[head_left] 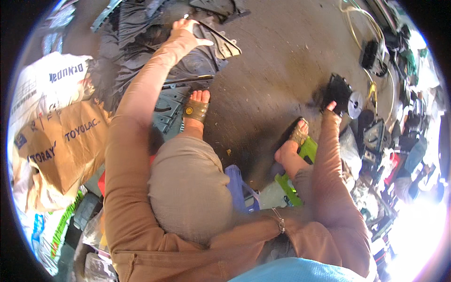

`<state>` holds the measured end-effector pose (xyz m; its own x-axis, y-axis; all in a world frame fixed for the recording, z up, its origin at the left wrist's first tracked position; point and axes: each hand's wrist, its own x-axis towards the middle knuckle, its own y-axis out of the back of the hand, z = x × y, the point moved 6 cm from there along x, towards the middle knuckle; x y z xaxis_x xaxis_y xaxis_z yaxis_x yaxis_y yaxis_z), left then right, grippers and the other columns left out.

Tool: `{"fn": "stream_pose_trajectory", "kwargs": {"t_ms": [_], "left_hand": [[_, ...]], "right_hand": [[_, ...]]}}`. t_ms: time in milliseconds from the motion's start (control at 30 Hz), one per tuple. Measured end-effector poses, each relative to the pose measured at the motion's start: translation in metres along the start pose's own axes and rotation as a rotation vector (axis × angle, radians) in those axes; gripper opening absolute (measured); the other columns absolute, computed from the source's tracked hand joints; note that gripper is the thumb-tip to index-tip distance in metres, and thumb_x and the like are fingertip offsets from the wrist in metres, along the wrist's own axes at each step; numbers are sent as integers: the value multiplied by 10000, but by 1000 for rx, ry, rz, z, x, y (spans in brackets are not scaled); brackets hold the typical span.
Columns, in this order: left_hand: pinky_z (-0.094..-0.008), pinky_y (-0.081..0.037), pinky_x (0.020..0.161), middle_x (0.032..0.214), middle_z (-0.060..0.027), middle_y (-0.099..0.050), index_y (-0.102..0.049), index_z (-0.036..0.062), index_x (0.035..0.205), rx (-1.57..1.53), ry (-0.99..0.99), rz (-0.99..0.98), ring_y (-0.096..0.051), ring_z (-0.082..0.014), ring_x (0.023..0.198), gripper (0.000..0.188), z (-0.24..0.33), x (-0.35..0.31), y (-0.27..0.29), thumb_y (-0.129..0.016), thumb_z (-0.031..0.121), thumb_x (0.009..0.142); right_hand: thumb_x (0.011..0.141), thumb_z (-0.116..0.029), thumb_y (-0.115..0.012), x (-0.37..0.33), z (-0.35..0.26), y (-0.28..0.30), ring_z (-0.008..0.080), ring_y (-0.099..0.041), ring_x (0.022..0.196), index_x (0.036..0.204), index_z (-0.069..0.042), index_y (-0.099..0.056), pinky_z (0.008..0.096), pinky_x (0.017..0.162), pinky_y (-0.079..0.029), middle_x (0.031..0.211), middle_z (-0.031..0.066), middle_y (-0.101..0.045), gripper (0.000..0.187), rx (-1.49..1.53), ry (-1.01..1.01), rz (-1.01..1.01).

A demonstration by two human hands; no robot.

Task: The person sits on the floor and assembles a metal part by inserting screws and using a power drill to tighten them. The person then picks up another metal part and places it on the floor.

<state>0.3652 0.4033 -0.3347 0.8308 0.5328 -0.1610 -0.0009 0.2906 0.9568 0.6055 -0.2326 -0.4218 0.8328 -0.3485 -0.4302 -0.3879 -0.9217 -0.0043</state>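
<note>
My left hand (185,32) reaches out over a heap of dark ribbed plastic panels (136,28). Its thumb is stretched away from the fingers, beside the edge of a triangular black panel (221,41); whether it touches that panel I cannot tell. On the other side, my right hand (332,109) is closed on a black plastic part (337,90), with one finger or the thumb showing and the others hidden. A pale grey disc (355,104) shows right beside that part.
Brown and white paper sacks (70,145) stand at the left. Cables (371,28) and mixed scrap parts (376,136) line the right side. Between my sandalled feet (196,110) lies the dirty floor (263,80). Green plastic (307,150) and a blue-violet piece (238,190) are near my legs.
</note>
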Motion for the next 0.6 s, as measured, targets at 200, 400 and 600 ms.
{"fn": "stream_pose_trajectory", "kwargs": {"t_ms": [200, 400, 600], "left_hand": [[-361, -444, 866, 1008, -129, -563, -478, 80, 894, -349, -230, 18, -547, -278, 955, 586, 13, -35, 22, -859, 379, 563], [-238, -440, 673, 797, 12, -518, -487, 91, 929, -1225, 60, 210, -497, -95, 719, 455, 38, -82, 54, -839, 202, 663], [-254, -412, 535, 790, -49, -573, -476, 45, 1045, -1454, 689, 152, -513, -125, 644, 510, 58, -121, 13, -775, 328, 744]], "right_hand": [[773, -310, -513, -172, 120, -110, 318, -607, 663, 766, 9, -618, 403, 640, -509, 769, 208, -647, 336, 173, -365, -646], [813, -297, -688, -388, 164, -166, 346, -496, 1118, 1341, -20, -304, 532, 865, -488, 1262, 186, -472, 709, -19, -902, -923], [726, -256, -725, -408, 86, -168, 347, -431, 1209, 1205, -27, -509, 566, 1032, -308, 1247, 158, -514, 574, 596, -1239, -863]]}}
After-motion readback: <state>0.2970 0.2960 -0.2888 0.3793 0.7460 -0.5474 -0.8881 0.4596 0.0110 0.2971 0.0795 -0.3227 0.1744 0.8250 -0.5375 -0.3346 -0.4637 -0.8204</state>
